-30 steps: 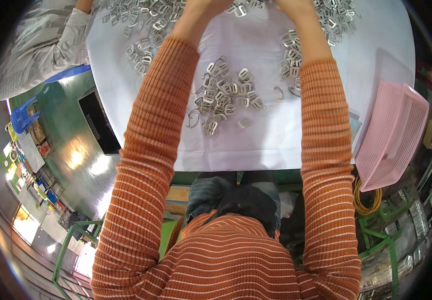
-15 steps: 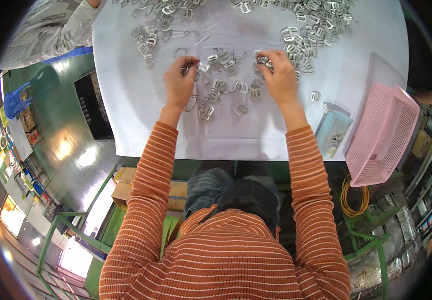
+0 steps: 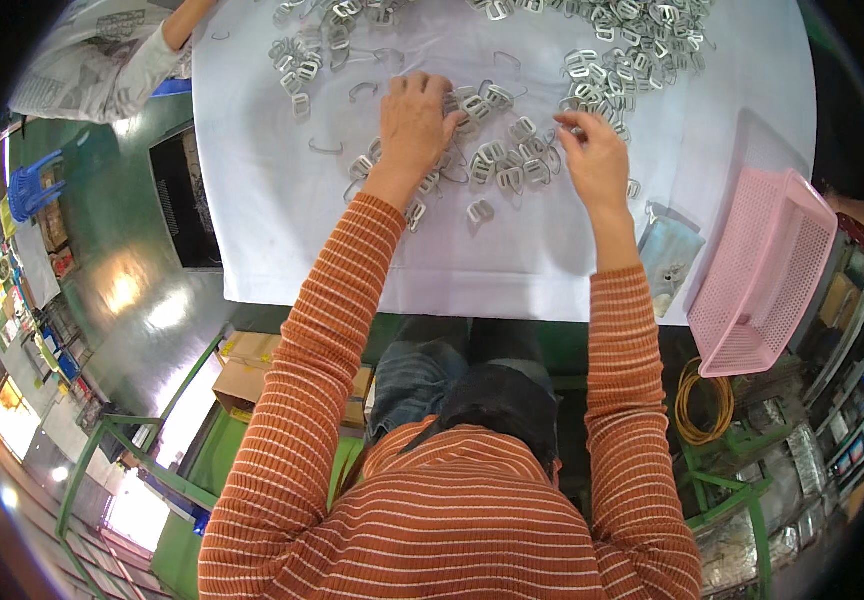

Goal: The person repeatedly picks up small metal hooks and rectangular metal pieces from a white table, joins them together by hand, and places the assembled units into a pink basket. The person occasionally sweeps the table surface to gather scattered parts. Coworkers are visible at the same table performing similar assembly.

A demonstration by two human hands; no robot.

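Note:
My left hand [image 3: 414,125] reaches palm-down over the middle of the white-covered table, its thumb apart from its bent fingers. Silvery slotted metal buckles [image 3: 474,105] lie right beside its thumb and fingertips. My right hand [image 3: 597,160] is further right, with thumb and forefinger drawn together; what is between them, if anything, is too small to make out. Between the hands lies a loose cluster of buckles [image 3: 510,165], some with thin bent wire pieces. A single buckle [image 3: 480,211] sits nearer me, and a separate bent wire [image 3: 326,148] lies left of my left hand.
A large heap of buckles [image 3: 642,50] spreads at the far right, a smaller pile [image 3: 297,70] at the far left. A pink perforated basket [image 3: 752,270] and a light-blue pouch [image 3: 669,255] are at the right. Another person's sleeve [image 3: 142,70] reaches in at the far left.
My left hand has moved right and away from me, over the buckles. My right hand has shifted right and slightly nearer. More buckles now lie clustered between the hands.

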